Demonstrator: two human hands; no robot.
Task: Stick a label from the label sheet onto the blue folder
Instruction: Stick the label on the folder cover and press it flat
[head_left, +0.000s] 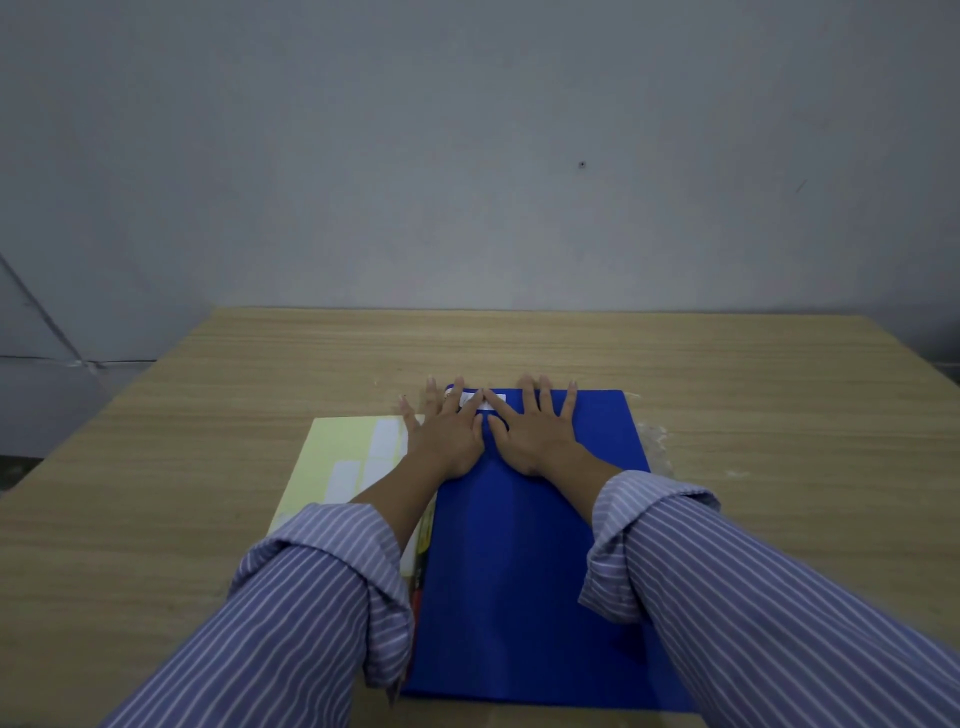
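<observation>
The blue folder (524, 571) lies flat on the wooden table in front of me. A white label (496, 399) sits near the folder's far left corner. My left hand (447, 436) and my right hand (535, 431) rest flat on the folder's far end, fingers spread. Both index fingertips meet on the label and hide part of it. The pale yellow label sheet (343, 457) lies left of the folder with a few white labels on it, and my left forearm covers its near part.
The wooden table (779, 467) reaches to a grey wall at the back. Its left edge runs diagonally at the left. A thin red and yellow object (422, 561) shows along the folder's left edge.
</observation>
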